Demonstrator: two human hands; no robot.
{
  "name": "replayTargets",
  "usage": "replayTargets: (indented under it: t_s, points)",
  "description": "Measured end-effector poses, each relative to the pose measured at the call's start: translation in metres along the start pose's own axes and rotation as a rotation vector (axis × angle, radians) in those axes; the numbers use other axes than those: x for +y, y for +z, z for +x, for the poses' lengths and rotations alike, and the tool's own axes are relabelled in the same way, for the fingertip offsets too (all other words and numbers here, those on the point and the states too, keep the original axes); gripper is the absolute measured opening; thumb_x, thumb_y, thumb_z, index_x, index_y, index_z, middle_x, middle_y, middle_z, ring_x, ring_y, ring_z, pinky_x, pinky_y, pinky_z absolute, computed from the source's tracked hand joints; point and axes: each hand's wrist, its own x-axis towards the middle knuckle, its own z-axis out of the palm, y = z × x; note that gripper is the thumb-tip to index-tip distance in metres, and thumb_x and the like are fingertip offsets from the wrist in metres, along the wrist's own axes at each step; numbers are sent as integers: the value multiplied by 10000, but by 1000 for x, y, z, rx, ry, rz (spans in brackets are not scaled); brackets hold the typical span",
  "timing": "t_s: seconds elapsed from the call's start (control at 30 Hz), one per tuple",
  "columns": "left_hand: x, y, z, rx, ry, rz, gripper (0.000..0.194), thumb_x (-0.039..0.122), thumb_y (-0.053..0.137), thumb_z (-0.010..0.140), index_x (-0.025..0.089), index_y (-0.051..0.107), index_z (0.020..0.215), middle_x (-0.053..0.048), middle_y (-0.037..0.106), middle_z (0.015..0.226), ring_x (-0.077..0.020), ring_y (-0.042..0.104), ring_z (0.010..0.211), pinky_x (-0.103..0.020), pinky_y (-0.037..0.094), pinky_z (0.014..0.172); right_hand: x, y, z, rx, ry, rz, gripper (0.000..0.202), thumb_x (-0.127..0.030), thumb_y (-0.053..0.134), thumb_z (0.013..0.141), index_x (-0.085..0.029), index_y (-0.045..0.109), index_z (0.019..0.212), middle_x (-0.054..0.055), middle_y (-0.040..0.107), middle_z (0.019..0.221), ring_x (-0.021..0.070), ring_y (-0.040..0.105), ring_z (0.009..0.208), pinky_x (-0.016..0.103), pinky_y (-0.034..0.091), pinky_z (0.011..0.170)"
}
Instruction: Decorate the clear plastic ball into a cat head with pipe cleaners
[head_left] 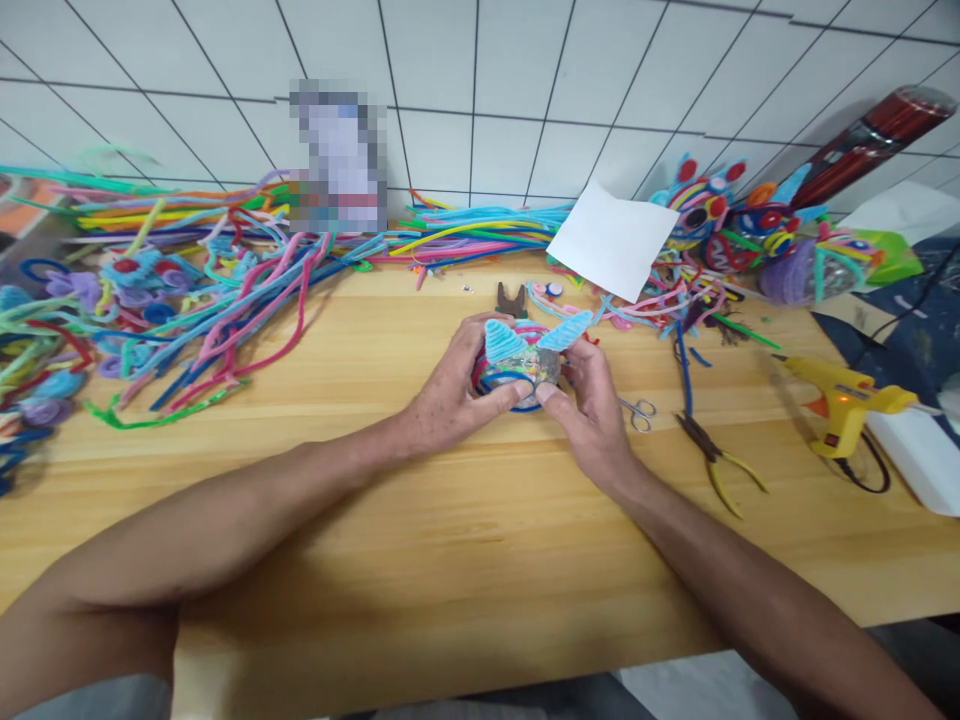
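Between my two hands is a rounded, clear craft piece point(546, 366) with colourful bits showing through it. Two light-blue pipe-cleaner ears point(504, 342) stand on its top, and a dark-blue pipe-cleaner loop point(491, 379) sits on its near side. My left hand point(469, 375) is closed around its left side, thumb across the blue loop. From the right, my right hand point(592, 405) grips it, its thumb beside the left thumb at the front. Dark plier jaws point(511, 298) lie just behind the piece. Small scissors point(640, 414) rest right of my right hand.
Bundles of pipe cleaners point(247, 290) spread along the back and left. Yellow-handled pliers point(720, 465) and a yellow glue gun point(847, 400) with its cord are at right. White paper point(615, 243) lies near finished craft figures point(705, 210) by the tiled wall.
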Motion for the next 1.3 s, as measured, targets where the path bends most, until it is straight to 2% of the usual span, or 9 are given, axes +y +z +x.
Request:
replayTargets:
  t_s: [0.33,0.57,0.7,0.97,1.17,1.3]
  points:
    - [-5,-2,0,-41,-39,-71,636,466,793,972,279,515,1513,-143,558,1530,-316,559,1456,-530,475,1261,4,0,0,19,-21,-7,481,-489,714,1001,-313,546,1416,95,669,1442,300,643,1304,544,523,1148]
    - [-1,-6,0,-76,-61,-135,546,488,663,1049,287,505,1532,-132,572,1543,-308,564,1454,-535,469,1274,6,2,0,39,-20,-24,494,-493,723,993,-312,535,1413,95,682,1428,301,632,1354,545,522,1165]
    - [0,-4,0,-54,-68,-102,592,458,733,1002,274,499,1514,-141,589,1498,-316,585,1421,-534,493,1247,6,2,0,38,-25,-27,488,-467,719,994,-315,532,1418,97,679,1435,300,631,1361,542,528,1164]
    - [-1,3,1,4,-97,-143,628,375,789,917,243,501,1459,-129,599,1442,-277,648,1306,-438,581,1117,1,5,-2,39,-46,-37,463,-420,714,1002,-318,537,1418,89,675,1423,287,639,1331,542,529,1170]
    - [-1,6,1,40,-45,-66,591,341,783,910,236,522,1430,-143,586,1441,-301,604,1381,-481,536,1188,2,5,-2,47,-50,-38,490,-416,754,979,-319,553,1415,90,658,1446,288,635,1325,540,523,1182]
    - [-3,4,1,25,-25,-55,590,394,766,939,235,519,1451,-150,580,1451,-312,584,1382,-510,509,1206,4,4,-1,53,-32,-22,498,-455,750,985,-307,555,1419,95,660,1444,290,640,1321,534,533,1168]
